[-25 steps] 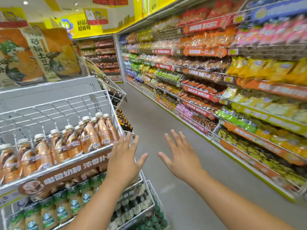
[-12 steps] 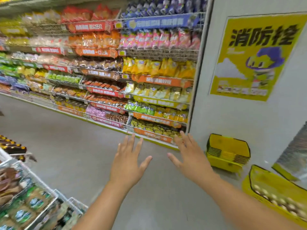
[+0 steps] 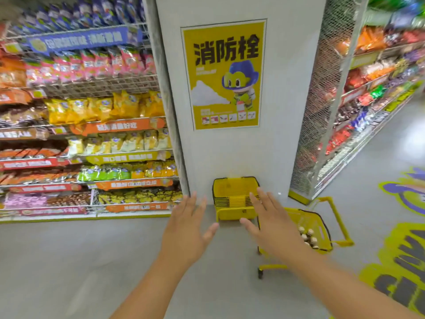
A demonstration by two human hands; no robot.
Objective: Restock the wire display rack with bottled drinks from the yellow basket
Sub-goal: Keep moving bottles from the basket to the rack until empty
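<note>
Left hand (image 3: 187,229): held out in front over the floor (image 3: 80,261), palm down, fingers straight and spread, holding nothing. Right hand (image 3: 268,226): likewise held out, fingers straight and spread, empty, in front of the baskets as seen from the head camera. Yellow basket (image 3: 318,229): on wheels, standing on the floor to the right of the pillar (image 3: 287,100), handle raised on its far right side; partly hidden by the right hand. Bottles (image 3: 308,237): several pale caps visible inside the yellow basket; count cannot be told. Stack of baskets (image 3: 232,199): yellow, nested, on the floor against the foot of the pillar, just left of the wheeled basket. Poster (image 3: 225,74): yellow, black lettering and a cartoon figure, fixed to the pillar face. Snack shelves (image 3: 92,125): left of the pillar, filled with bagged goods. Mesh-sided shelves (image 3: 345,100): right of the pillar, also stocked. Floor graphic (image 3: 400,261): yellow and purple, at the right edge.
</note>
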